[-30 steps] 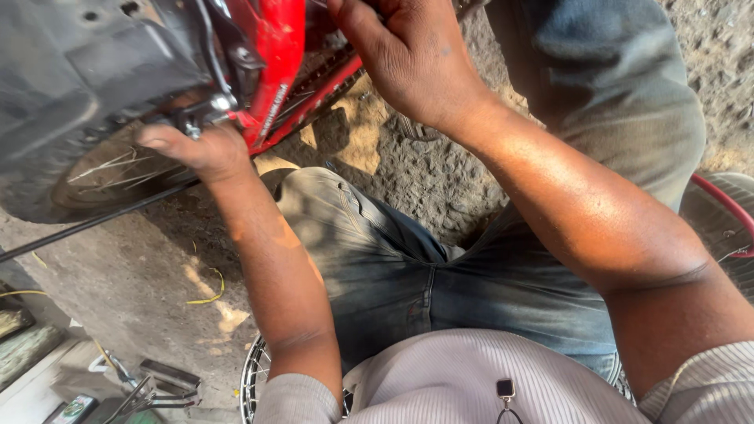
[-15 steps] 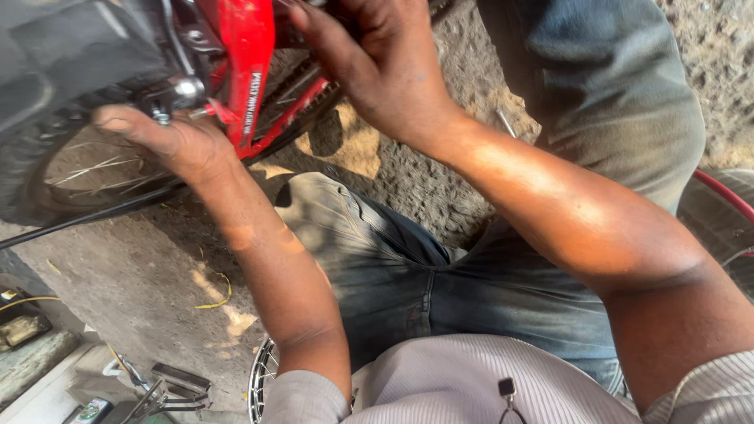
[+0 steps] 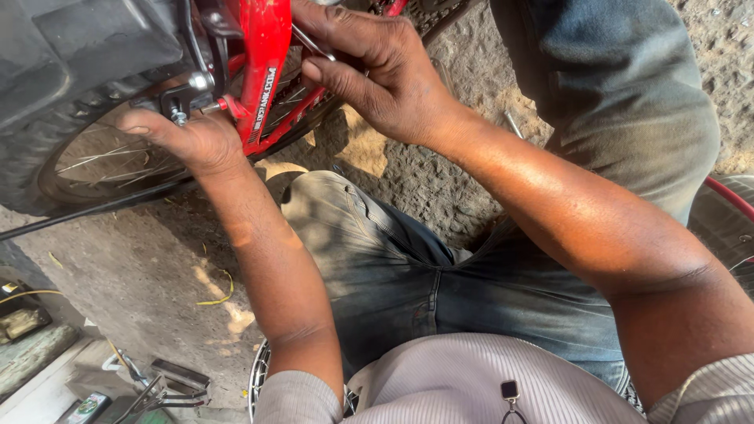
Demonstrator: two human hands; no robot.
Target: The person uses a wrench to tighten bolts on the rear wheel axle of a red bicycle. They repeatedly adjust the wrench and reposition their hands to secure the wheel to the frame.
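Red bicycle frame [image 3: 265, 78] is running diagonally from top centre down-left, beside the wheel [image 3: 86, 157]. Left hand [image 3: 192, 137] is reaching up, fingers closing on the brake arm [image 3: 179, 102]. Right hand [image 3: 381, 74] is curling around a metal tool [image 3: 312, 43] against the frame.

The right hand [image 3: 385, 74] hides the thin metal tool [image 3: 312, 43] it grips, and the picture's far edge crops the red bicycle frame [image 3: 265, 71].

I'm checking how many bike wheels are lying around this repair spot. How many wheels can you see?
3, at least in part: the tyred wheel in the red frame at upper left, a bare rim by the left elbow, another wheel at the right edge. More may be hidden.
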